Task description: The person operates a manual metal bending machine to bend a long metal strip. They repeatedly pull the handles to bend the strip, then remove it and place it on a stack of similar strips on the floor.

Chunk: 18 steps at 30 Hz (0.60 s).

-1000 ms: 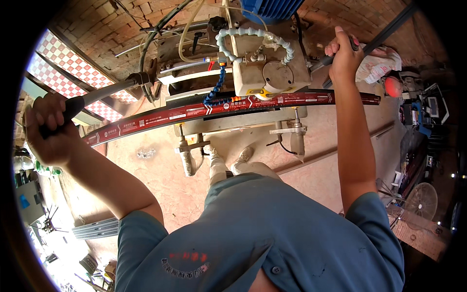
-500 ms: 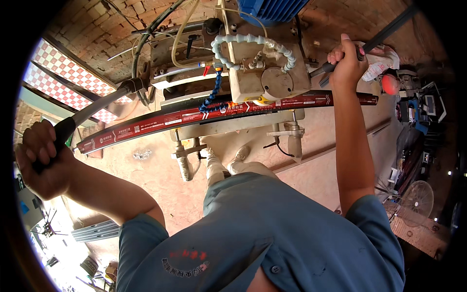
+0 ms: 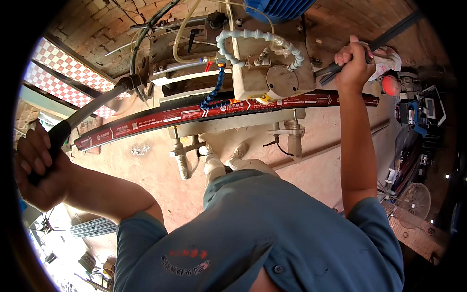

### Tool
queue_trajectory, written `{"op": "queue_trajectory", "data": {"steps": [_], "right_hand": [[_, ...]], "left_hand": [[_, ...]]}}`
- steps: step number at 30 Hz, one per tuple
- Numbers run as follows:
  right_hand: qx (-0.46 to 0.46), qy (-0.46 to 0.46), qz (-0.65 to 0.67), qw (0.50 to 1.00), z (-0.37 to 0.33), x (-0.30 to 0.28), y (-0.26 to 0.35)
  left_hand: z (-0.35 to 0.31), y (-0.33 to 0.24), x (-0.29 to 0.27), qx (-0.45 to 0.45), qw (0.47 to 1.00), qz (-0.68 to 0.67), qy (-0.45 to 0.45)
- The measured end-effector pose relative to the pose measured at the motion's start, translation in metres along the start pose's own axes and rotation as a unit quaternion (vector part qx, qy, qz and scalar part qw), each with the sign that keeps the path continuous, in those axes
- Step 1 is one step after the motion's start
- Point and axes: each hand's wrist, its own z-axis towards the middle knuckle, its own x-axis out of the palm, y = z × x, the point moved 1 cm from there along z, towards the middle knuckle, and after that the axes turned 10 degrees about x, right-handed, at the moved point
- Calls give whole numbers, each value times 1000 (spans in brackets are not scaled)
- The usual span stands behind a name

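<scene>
My left hand (image 3: 40, 170) is closed around the black grip (image 3: 59, 135) of a metal lever (image 3: 99, 104) at the left. At the upper right my right hand (image 3: 356, 67) wraps round the dark handle (image 3: 325, 71) of another lever joined to the machine head. Between them lies a long profile bar (image 3: 170, 118) with red printed film, lengthwise across the machine. The pale machine head (image 3: 250, 86) stands over the bar's middle and hides part of it. A blue segmented nozzle (image 3: 218, 87) bends down to the bar. Neither hand touches the bar.
Two clamp cylinders (image 3: 181, 163) (image 3: 294, 141) stand on the machine's near side. A blue motor (image 3: 279, 9) sits at the back. At the right are a fan (image 3: 414, 204) and cluttered equipment. Checkered panels (image 3: 68, 68) and a stack of grey profiles (image 3: 93, 228) lie left.
My left hand has come down slightly with its lever grip. My right hand and the machine head have shifted a little to the right. Both hands keep their hold.
</scene>
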Motion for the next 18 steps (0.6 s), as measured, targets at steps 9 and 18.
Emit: {"op": "queue_trajectory", "data": {"steps": [9, 18], "right_hand": [[-9, 30, 16, 999, 3, 1, 1], [-16, 34, -15, 999, 5, -3, -1]], "left_hand": [[-8, -4, -3, 19, 999, 16, -26], [-11, -5, 2, 21, 999, 20, -39]]}}
